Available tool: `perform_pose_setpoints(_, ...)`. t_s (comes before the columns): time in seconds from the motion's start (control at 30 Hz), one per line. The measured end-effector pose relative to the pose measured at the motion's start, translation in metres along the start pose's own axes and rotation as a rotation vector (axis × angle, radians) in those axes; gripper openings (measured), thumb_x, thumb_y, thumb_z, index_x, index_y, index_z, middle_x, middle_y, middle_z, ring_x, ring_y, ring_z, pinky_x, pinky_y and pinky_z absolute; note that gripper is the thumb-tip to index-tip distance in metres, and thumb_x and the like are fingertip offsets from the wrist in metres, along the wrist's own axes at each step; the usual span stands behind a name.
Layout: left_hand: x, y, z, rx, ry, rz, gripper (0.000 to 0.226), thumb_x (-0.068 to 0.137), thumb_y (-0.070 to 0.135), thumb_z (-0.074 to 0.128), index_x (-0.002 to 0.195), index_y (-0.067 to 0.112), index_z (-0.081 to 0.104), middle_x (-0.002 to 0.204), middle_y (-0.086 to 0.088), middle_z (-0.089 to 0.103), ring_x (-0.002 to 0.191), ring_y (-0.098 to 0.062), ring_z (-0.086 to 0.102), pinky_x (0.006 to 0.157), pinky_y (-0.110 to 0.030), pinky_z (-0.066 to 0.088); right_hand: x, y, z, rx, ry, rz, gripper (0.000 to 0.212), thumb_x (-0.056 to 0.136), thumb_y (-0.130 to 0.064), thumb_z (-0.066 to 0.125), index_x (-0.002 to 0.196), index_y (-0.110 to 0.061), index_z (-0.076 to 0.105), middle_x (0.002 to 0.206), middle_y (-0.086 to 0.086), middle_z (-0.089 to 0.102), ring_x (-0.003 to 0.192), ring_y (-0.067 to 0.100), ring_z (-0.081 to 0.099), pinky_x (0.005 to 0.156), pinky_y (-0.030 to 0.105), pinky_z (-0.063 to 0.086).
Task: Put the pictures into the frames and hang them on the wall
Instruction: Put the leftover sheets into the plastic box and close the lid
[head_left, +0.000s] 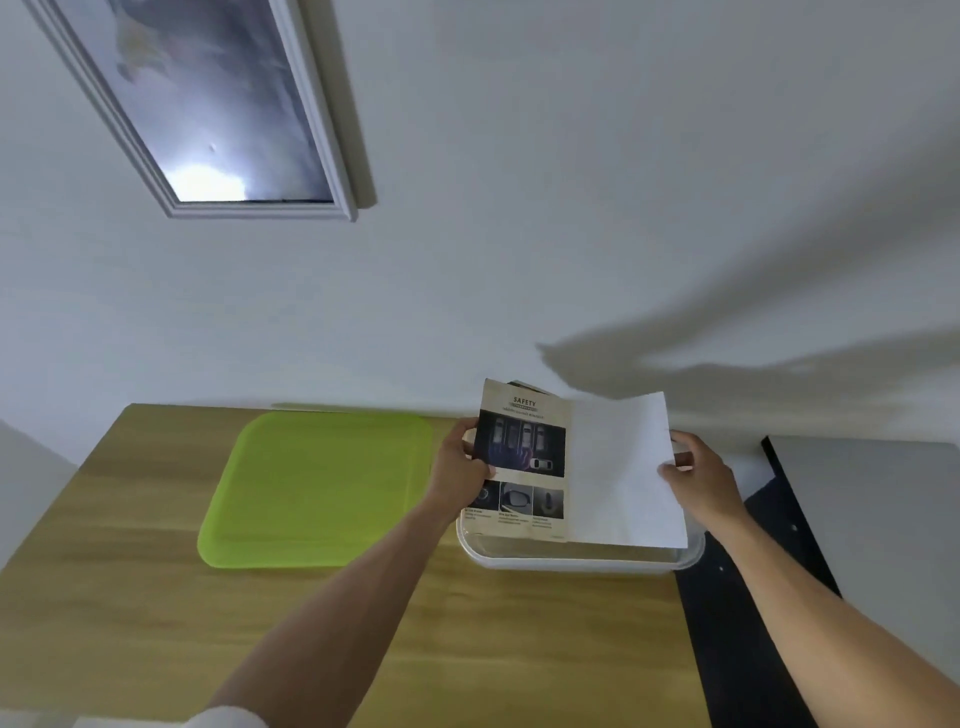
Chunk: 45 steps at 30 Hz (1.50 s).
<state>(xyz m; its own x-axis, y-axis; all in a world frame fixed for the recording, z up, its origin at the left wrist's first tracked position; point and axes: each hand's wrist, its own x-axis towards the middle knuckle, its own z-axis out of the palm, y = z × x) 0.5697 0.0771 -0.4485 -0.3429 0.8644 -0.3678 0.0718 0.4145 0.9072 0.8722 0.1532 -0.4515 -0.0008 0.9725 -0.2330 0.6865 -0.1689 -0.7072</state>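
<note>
My left hand (464, 470) grips the left edge of a printed picture page (524, 457) headed "SAFETY", with dark car photos on it. My right hand (702, 480) pinches the right edge of a blank white sheet (623, 467) that overlaps the page's right side. Both are held above a white tray (571, 561) on the wooden table (156, 623). More pages peek out behind the top of the printed one. A framed picture (208, 104) in a pale grey frame hangs on the white wall at upper left.
A lime-green tray (317, 488) lies on the table left of the white tray. A black and grey surface (857, 493) adjoins the table on the right. Shadows of my arms fall on the wall.
</note>
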Motion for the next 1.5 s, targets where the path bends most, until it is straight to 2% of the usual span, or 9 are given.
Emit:
perform_pose_setpoints(0.07, 0.012, -0.005, 0.012, 0.031, 0.000, -0.013, 0.069, 0.073, -0.017, 0.056, 0.127, 0.026, 0.052, 0.095, -0.012, 0.057, 0.071, -0.026, 0.061, 0.056, -0.044, 0.057, 0.013, 0.005, 0.006, -0.071, -0.018, 0.004, 0.045, 0.095, -0.011, 0.056, 0.138, -0.022, 0.046, 0.103, -0.002, 0.060, 0.086, 0.014, 0.060, 0.064, 0.026, 0.050)
perform_pose_setpoints(0.17, 0.023, -0.018, 0.029, 0.146, 0.009, -0.013, 0.069, 0.073, -0.015, 0.052, 0.130, 0.024, 0.047, 0.088, -0.003, 0.061, 0.069, -0.024, 0.062, 0.056, -0.038, 0.055, 0.025, 0.014, 0.015, -0.215, -0.043, 0.039, 0.048, 0.095, -0.011, 0.055, 0.141, -0.018, 0.040, 0.100, 0.002, 0.063, 0.082, 0.019, 0.063, 0.073, 0.039, 0.057)
perform_pose_setpoints(0.3, 0.024, -0.036, 0.050, 0.350, 0.044, -0.028, 0.071, 0.073, -0.015, 0.047, 0.135, 0.018, 0.035, 0.100, -0.006, 0.064, 0.081, -0.022, 0.061, 0.049, -0.018, 0.046, 0.031, 0.022, 0.028, -0.455, -0.120, 0.029, 0.055, 0.094, -0.010, 0.054, 0.144, -0.013, 0.032, 0.102, 0.008, 0.065, 0.077, 0.021, 0.063, 0.058, 0.031, 0.049)
perform_pose_setpoints(0.47, 0.025, -0.050, 0.067, 0.571, 0.078, -0.102, 0.068, 0.077, -0.014, 0.058, 0.134, 0.007, 0.027, 0.117, -0.016, 0.047, 0.096, -0.031, 0.055, 0.070, -0.032, 0.049, 0.037, 0.027, 0.039, -0.717, -0.161, 0.007, 0.052, 0.092, -0.015, 0.060, 0.137, -0.007, 0.036, 0.099, 0.006, 0.063, 0.079, 0.022, 0.066, 0.070, 0.037, 0.058)
perform_pose_setpoints(0.67, 0.021, -0.058, 0.078, 0.918, 0.078, 0.007, 0.075, 0.074, -0.005, 0.060, 0.140, 0.002, 0.026, 0.134, -0.017, 0.032, 0.115, -0.033, 0.044, 0.098, -0.036, 0.043, 0.032, 0.016, 0.051, -1.139, -0.074, -0.183, 0.058, 0.093, -0.018, 0.058, 0.143, 0.002, 0.037, 0.135, 0.017, 0.051, 0.113, 0.026, 0.058, 0.076, 0.030, 0.054)
perform_pose_setpoints(0.83, 0.020, -0.067, 0.079, 1.130, -0.098, 0.160, 0.079, 0.082, 0.018, 0.065, 0.148, 0.011, 0.021, 0.152, -0.018, 0.018, 0.134, -0.035, 0.029, 0.110, -0.039, 0.035, 0.032, 0.017, 0.067, -0.968, -0.262, -0.230, 0.062, 0.097, -0.038, 0.052, 0.151, -0.016, 0.029, 0.158, 0.016, 0.021, 0.140, 0.034, 0.033, 0.103, 0.042, 0.045)
perform_pose_setpoints(1.0, 0.021, -0.081, 0.074, 1.195, -0.250, 0.058, 0.068, 0.092, 0.032, 0.058, 0.149, 0.016, 0.026, 0.157, -0.018, 0.009, 0.143, -0.037, 0.016, 0.108, -0.048, 0.037, 0.021, 0.031, 0.086, -0.854, -0.440, -0.117, 0.075, 0.095, -0.057, 0.048, 0.155, -0.028, 0.014, 0.162, 0.014, 0.004, 0.147, 0.039, 0.014, 0.104, 0.048, 0.043)
perform_pose_setpoints(1.37, 0.022, -0.082, 0.070, 1.163, -0.237, 0.097, 0.063, 0.091, 0.032, 0.059, 0.145, 0.016, 0.030, 0.155, -0.017, 0.013, 0.140, -0.036, 0.021, 0.104, -0.048, 0.041, 0.021, 0.029, 0.089, -0.831, -0.394, -0.106, 0.076, 0.091, -0.057, 0.055, 0.151, -0.026, 0.021, 0.156, 0.015, 0.013, 0.142, 0.037, 0.023, 0.100, 0.045, 0.046)
perform_pose_setpoints(1.5, 0.017, -0.069, 0.056, 1.055, -0.147, 0.285, 0.050, 0.093, 0.032, 0.055, 0.138, 0.016, 0.040, 0.144, -0.011, 0.036, 0.129, -0.029, 0.040, 0.090, -0.041, 0.050, 0.019, 0.015, 0.089, -0.839, -0.310, -0.173, 0.077, 0.089, -0.060, 0.055, 0.150, -0.022, 0.028, 0.158, 0.013, 0.019, 0.144, 0.035, 0.026, 0.103, 0.045, 0.044)
